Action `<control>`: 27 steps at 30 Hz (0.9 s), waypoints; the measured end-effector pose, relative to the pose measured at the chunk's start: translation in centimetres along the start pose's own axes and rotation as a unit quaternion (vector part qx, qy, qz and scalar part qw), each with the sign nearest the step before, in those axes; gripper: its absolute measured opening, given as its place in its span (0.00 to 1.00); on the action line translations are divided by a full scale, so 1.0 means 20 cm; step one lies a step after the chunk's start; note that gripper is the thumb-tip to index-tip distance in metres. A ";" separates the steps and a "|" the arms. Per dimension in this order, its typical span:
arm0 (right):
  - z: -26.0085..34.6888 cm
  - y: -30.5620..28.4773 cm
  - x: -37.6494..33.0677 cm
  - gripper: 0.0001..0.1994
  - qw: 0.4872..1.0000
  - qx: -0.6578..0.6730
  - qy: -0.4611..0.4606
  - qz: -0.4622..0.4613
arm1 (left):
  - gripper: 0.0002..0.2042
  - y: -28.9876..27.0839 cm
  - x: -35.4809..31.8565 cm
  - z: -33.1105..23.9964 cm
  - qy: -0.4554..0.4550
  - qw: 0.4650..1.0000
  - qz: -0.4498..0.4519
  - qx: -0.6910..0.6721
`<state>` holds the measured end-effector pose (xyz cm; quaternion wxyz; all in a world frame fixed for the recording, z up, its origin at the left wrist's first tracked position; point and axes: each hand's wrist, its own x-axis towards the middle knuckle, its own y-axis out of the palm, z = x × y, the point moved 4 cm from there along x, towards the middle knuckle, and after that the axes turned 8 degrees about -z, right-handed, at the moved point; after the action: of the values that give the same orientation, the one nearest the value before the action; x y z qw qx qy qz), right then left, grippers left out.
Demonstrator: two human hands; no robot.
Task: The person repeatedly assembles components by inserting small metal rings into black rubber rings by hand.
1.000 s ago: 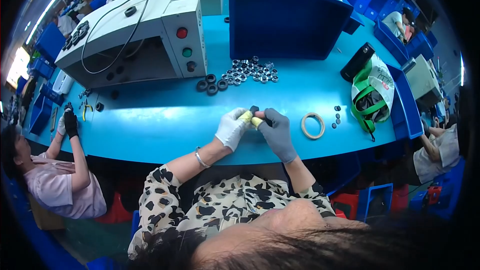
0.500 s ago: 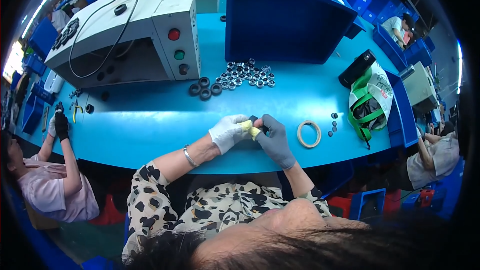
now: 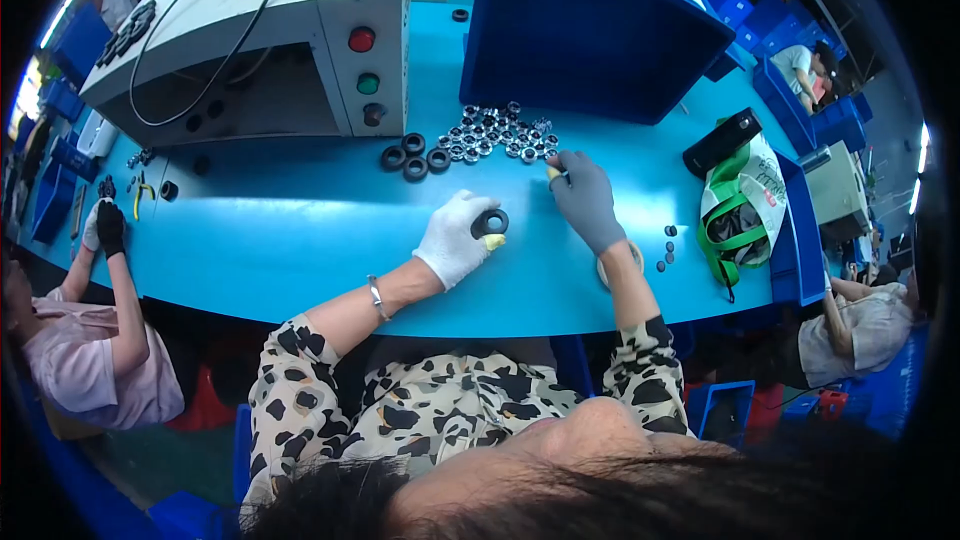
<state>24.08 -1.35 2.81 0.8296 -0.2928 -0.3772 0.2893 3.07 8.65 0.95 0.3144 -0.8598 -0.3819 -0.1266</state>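
Note:
My left hand (image 3: 455, 240), in a white glove with yellow on the thumb, grips a thick black ring (image 3: 490, 224) with its hole facing up. My right hand (image 3: 585, 198), in a grey glove with a yellow-wrapped fingertip, reaches to the right edge of a cluster of small shiny metal rings (image 3: 487, 134). Its fingers are closed together there, and what they pinch, if anything, is hidden. Several more black rings (image 3: 414, 168) lie beside the metal cluster on its left. A tape roll (image 3: 604, 268) is partly covered by my right wrist.
A white machine (image 3: 360, 60) with red and green buttons stands back left. A large blue bin (image 3: 590, 35) tilts behind the metal rings. To the right are small black discs (image 3: 670, 248), a green-and-white bag (image 3: 745, 200) and a black bottle (image 3: 722, 140). Co-workers sit on both sides.
My hands have parted. The left keeps the black ring and turns it hole up; the right has moved forward and right to the metal rings, its forearm now over the tape roll.

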 end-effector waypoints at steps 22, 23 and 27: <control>0.40 -0.10 -0.36 0.15 0.976 0.130 0.039 0.171 | 0.32 0.06 -0.06 -0.05 0.057 0.988 0.085 0.112; 0.41 -0.09 -0.37 0.15 0.979 0.130 0.033 0.153 | 0.32 0.06 -0.07 -0.04 0.055 0.989 0.086 0.111; 0.40 -0.06 -0.39 0.14 0.979 0.110 0.023 0.167 | 0.31 0.08 -0.08 -0.04 0.052 0.988 0.096 0.112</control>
<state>13.67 -5.38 4.43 0.8051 -0.2651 -0.2693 0.4571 3.24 6.41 0.10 0.4387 -0.8442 -0.2923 -0.0968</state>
